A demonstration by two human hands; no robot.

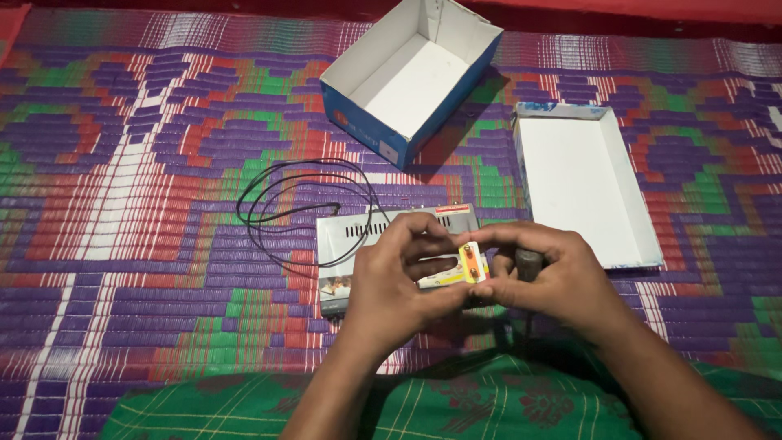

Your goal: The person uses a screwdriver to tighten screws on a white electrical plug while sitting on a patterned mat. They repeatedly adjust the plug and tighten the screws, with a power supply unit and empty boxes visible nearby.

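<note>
Both forearms are raised from the lower edge and brought together above a grey metal box (383, 232) on a woven mat (122, 204). A small orange and yellow tag (473, 262) is pinched between the curled left hand (399, 281) and right hand (542, 277); a dark cylinder (528, 262) is gripped in the right fist.

We see two bare forearms with no sleeves reaching the wrists, and our left hand (391, 281) and right hand (554, 281) wear no rings, watch, bracelets or gloves. Below the grip, nearest to us, our lap is covered by a green cloth (456, 403) crossed with thin pale checked lines and dotted with dark red floral motifs.
</note>
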